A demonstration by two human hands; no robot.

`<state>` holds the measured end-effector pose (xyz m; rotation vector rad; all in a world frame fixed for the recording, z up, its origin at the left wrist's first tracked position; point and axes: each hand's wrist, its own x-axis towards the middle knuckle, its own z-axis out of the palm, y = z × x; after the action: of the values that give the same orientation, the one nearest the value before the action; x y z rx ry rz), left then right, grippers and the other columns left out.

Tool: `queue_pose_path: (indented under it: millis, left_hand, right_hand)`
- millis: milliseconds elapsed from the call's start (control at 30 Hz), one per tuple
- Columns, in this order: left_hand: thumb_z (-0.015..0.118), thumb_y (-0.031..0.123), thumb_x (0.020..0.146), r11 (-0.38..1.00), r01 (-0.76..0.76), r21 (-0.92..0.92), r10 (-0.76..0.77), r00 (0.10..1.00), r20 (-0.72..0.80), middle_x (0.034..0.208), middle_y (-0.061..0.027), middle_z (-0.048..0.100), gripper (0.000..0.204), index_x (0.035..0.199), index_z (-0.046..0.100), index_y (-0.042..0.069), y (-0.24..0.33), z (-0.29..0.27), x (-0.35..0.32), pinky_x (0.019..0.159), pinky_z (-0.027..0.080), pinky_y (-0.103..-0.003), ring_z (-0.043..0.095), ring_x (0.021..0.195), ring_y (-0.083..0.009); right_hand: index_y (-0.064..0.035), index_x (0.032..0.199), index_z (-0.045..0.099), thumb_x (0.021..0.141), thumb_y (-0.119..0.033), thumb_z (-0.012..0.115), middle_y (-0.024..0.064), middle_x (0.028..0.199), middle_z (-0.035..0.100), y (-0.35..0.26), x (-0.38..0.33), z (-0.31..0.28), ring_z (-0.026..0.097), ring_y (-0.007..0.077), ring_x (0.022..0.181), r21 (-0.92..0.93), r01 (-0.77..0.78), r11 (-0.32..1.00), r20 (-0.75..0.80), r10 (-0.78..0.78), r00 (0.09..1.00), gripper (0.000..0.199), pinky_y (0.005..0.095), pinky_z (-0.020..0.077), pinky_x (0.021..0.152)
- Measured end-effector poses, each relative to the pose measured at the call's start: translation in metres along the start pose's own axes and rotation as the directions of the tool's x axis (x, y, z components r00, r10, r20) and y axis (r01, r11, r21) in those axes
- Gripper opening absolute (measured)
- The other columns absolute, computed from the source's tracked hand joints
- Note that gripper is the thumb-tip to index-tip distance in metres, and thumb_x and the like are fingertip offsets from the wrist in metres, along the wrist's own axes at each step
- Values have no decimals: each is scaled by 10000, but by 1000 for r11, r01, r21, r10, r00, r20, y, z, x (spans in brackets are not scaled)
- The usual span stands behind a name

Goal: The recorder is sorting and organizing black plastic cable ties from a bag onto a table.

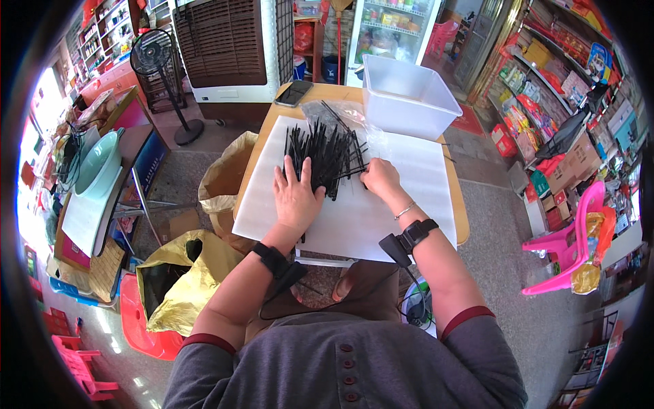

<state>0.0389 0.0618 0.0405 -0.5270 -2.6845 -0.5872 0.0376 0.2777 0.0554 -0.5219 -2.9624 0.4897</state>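
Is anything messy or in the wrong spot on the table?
A little: most black sticks are bunched by the left hand, but a couple of thin dark pieces lie apart, near the right edge of the white sheet. I see nothing broken.

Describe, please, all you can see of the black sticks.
The black sticks form a loose heap, thin and straight, material unclear. Most point away from the person, with several askew on the right. They lie on a white sheet, a clear bag at the far edge. The left hand is spread on the heap's near left side; the closed right hand meets stick ends on the right, its grip hidden.
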Motion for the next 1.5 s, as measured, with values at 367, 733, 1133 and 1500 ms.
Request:
queue_pose_path:
  millis: [367,733,1133,1500]
  left_hand:
    - [644,390,812,998,-34,-53,37,997,64,1450,-259,300,755,1444,314,141,-2,-3,-1,1075,259,-546,265,1315,-512]
    - [688,212,751,911,-410,-40,411,910,57,930,-81,635,340,1048,613,66,52,6,14,844,434,-394,553,975,-277]
    - [510,314,912,990,58,-129,-68,995,-74,793,-217,658,307,968,608,29,3,-48,41,684,502,-501,641,751,-399]
    - [459,416,946,974,191,-124,-175,976,131,1047,-232,593,470,1042,633,-10,-52,-27,13,852,453,-472,576,997,-399]
  right_hand:
    - [-26,821,687,737,-205,603,186,878,681,32,-29,-20,659,344,883,-80,-119,990,-19,117,993,214,416,524,776]
    - [-51,767,653,774,-280,590,140,752,665,27,-53,-49,646,327,753,285,-35,958,-93,64,994,237,410,499,672]
    - [-7,808,647,814,-232,649,79,652,621,53,-100,-61,585,178,618,497,41,867,-193,64,979,225,307,458,605]
    - [-78,886,642,885,-250,630,-48,691,498,20,-118,-29,382,19,531,947,-233,222,229,44,972,173,172,271,455]
